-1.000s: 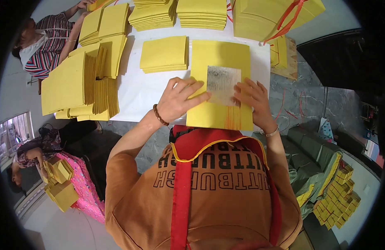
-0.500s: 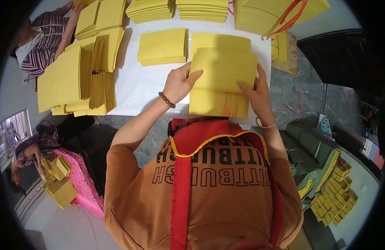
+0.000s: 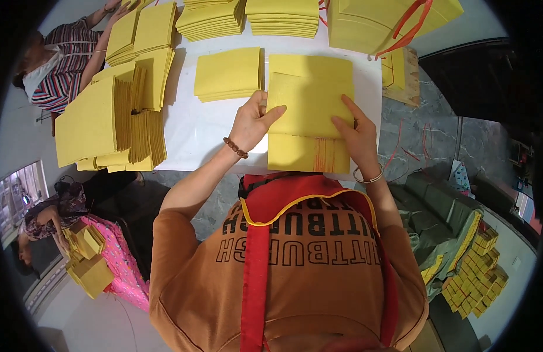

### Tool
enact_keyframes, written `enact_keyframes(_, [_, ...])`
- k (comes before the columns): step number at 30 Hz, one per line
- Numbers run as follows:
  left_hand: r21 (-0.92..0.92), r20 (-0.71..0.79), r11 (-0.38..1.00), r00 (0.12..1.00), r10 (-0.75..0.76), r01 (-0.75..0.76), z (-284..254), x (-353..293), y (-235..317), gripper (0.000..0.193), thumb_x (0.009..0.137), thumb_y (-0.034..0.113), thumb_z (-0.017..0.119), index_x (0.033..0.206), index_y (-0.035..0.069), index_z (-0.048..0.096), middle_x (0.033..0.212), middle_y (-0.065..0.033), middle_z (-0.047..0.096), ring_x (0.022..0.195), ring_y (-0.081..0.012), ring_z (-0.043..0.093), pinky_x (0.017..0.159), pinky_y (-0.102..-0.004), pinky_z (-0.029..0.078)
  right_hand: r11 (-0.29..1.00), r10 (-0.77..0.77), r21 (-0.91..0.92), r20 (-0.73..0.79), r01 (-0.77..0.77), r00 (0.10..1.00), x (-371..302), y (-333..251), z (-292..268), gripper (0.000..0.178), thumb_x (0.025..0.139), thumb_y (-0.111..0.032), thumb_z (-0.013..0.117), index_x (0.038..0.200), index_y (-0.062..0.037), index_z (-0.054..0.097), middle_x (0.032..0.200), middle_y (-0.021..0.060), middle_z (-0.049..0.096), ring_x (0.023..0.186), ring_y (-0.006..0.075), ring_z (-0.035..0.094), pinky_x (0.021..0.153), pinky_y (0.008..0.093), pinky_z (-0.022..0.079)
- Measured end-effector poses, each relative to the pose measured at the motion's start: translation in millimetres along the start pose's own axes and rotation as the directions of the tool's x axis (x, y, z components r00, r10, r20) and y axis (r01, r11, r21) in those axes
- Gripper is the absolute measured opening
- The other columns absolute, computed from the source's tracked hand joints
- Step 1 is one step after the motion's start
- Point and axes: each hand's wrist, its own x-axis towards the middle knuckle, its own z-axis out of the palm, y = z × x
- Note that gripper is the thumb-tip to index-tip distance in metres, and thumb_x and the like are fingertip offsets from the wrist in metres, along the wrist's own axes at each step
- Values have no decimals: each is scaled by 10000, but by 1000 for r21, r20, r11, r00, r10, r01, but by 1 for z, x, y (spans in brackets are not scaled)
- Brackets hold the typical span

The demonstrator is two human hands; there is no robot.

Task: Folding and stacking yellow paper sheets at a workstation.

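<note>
In front of me on the table lies a layered set of yellow paper sheets. The upper yellow sheet (image 3: 309, 108) overlaps a lower yellow sheet (image 3: 289, 154), whose near part carries red streaks. Another yellow sheet (image 3: 324, 63) shows beyond its far edge. My left hand (image 3: 254, 120) is closed on the upper sheet's left edge, thumb on top and fingers partly hidden. At the right edge, my right hand (image 3: 361, 136) rests with thumb and index finger stretched out and apart on the paper; its other fingers are mostly hidden.
Left of centre sits a small yellow paper stack (image 3: 227, 73) on the white table (image 3: 192, 126). Taller stacks (image 3: 86, 123) crowd the table's left side. A large yellow box (image 3: 365, 26) with a red ribbon (image 3: 412, 26) stands far right. Two people work at the left.
The upper sheet has come down toward me and now lies flatter over the others. My right hand's fingers have moved from its edge onto its surface; my left hand keeps its hold.
</note>
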Motion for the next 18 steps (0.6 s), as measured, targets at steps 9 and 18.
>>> enact_keyframes(9, [652,411,363,713,568,-666,19,-15,72,476,798,209,619,1231,60,491,1256,-152,467,1182,-333,396,959,-432,316,999,-10,-54,-27,8,1000,-1,1,1,494,784,-136,654,1240,-14,509,1077,191,622,936,172,614,802,271,467])
enact_keyframes(18, [742,503,267,775,383,-614,37,2,32,585,810,415,566,1311,144,434,1409,-145,305,1302,-322,265,1057,-462,205,788,-155,-607,-33,103,987,-12,-27,2,509,787,-249,640,1236,-51,504,1266,139,479,1154,249,479,925,432,362])
